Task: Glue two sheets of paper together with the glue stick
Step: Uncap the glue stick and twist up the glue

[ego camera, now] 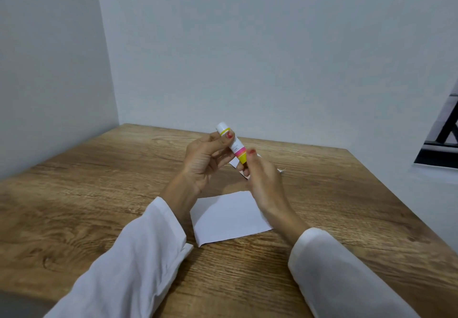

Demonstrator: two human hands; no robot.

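A white glue stick (232,145) with yellow and pink bands is held tilted above the table, white end up and to the left. My left hand (205,164) grips its upper part between thumb and fingers. My right hand (262,181) pinches its yellow lower end. One white sheet of paper (229,217) lies flat on the wooden table (99,193) just below my wrists. A second white sheet (234,162) lies farther back, mostly hidden behind my hands, with a corner showing to the right.
Grey walls close the table in at the back and left, meeting in a corner at the far left. A dark-framed picture (441,139) hangs on the wall at the right. White sleeves cover both forearms.
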